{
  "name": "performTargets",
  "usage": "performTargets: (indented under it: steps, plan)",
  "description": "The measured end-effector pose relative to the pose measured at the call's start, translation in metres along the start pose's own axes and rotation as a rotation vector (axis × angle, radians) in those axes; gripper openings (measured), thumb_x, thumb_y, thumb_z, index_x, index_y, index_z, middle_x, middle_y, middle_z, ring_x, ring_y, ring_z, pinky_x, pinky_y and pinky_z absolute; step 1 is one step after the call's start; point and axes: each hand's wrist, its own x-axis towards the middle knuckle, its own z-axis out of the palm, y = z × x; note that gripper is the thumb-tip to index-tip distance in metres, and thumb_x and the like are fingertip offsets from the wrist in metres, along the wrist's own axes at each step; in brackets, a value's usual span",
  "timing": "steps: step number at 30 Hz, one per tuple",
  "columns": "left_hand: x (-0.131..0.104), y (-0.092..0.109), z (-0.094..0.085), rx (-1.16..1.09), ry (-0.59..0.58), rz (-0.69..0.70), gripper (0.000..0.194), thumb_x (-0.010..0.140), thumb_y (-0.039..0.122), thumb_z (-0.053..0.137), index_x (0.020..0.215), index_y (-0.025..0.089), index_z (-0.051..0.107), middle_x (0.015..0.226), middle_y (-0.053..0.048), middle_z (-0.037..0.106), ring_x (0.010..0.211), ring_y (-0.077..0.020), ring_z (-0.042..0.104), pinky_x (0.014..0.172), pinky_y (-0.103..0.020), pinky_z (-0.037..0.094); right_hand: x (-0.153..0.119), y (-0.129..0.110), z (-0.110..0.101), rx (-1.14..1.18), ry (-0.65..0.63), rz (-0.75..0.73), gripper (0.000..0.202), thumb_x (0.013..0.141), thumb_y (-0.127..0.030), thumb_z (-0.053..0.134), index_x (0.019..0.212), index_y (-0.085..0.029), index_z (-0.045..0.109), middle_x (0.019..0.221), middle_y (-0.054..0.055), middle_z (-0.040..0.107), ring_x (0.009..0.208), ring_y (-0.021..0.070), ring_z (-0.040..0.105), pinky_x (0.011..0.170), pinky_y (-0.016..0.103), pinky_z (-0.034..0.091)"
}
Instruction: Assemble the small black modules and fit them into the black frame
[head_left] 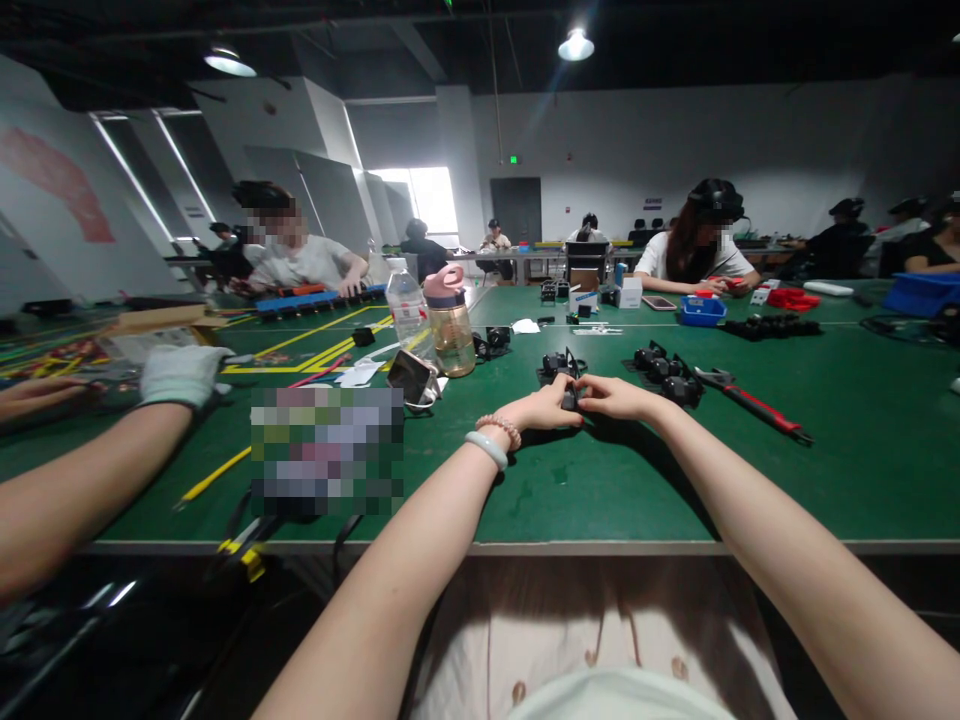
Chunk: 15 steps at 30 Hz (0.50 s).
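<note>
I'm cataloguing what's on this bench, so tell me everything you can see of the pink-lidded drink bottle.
The pink-lidded drink bottle stands upright on the green tabletop, beyond the left hand and to its left. Its pink lid, seemingly plastic, has a raised loop above a dark collar; the see-through body looks amber-tinted. No hand touches it; whether it touches the clear bottle beside it is unclear.

Wears a beaded pinkish bracelet [501, 430] and a smooth, pale bangle [488, 450] on the left wrist, with left hand [553, 406], right hand [621, 398] and forearms bare, plus a pale mint top [622, 698] and a creamy-pink lower garment [555, 615] with brown markings.
</note>
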Motion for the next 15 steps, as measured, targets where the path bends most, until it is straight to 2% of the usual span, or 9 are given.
performTargets:
  steps: [7, 15]
  plan:
    - [0.0004, -0.0012, 0.0001, 0.007, -0.005, 0.008, 0.062, 0.058, 0.040, 0.058, 0.110, 0.017, 0.032, 0.098, -0.006, 0.051, 0.087, -0.0188, 0.052, 0.074, -0.028, 0.040, -0.0005, -0.0040, -0.0010, -0.044, -0.001, 0.022, 0.035, 0.075, -0.036, 0.045, 0.104, -0.018, 0.051, 0.070, -0.001, 0.052, 0.062, 0.0106, 0.044, 0.057, 0.021, 0.033]
    - [0.0005, 0.0000, 0.0000, 0.016, -0.014, -0.015, 0.063, 0.058, 0.040, 0.058, 0.110, 0.016, 0.031, 0.099, -0.006, 0.051, 0.086, -0.0175, 0.051, 0.075, -0.028, 0.040, 0.0008, -0.0012, -0.0002, -0.039, 0.014, 0.025, 0.035, 0.076, -0.036, 0.044, 0.105, -0.018, 0.052, 0.080, 0.002, 0.057, 0.069, 0.0128, 0.049, 0.065, 0.024, 0.036]
